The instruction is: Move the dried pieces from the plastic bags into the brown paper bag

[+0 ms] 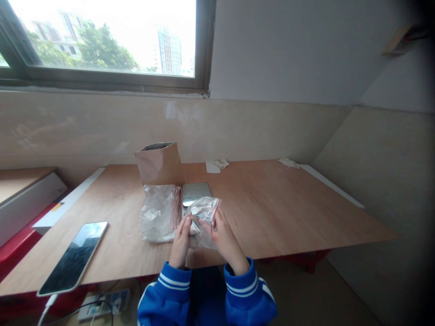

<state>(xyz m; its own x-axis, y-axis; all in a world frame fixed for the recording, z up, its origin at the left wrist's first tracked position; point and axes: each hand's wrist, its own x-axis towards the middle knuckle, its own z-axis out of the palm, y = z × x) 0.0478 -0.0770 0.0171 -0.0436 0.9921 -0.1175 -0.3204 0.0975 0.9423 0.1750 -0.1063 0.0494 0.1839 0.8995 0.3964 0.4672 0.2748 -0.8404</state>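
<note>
Between my two hands is a clear zip-lock bag [205, 208] with a red strip along its right edge. My left hand [181, 237] is closed on the bag's left side. At the red-striped edge, my right hand [226, 233] pinches the plastic. Something pale shows inside or behind the film near my left fingers; I cannot make out what. Just left lies a stack of clear zip-lock bags [158, 213] with red strips. A small flat scale with a silver plate [195, 192] sits behind the held bag, which partly covers it.
A brown kraft paper pouch [159, 164] stands with its top open behind the stack. At the left lies a phone [74, 258] with a cable plugged in. A white paper [213, 167] and a crumpled cloth lie along the wooden table's [288, 208] back edge, below the window.
</note>
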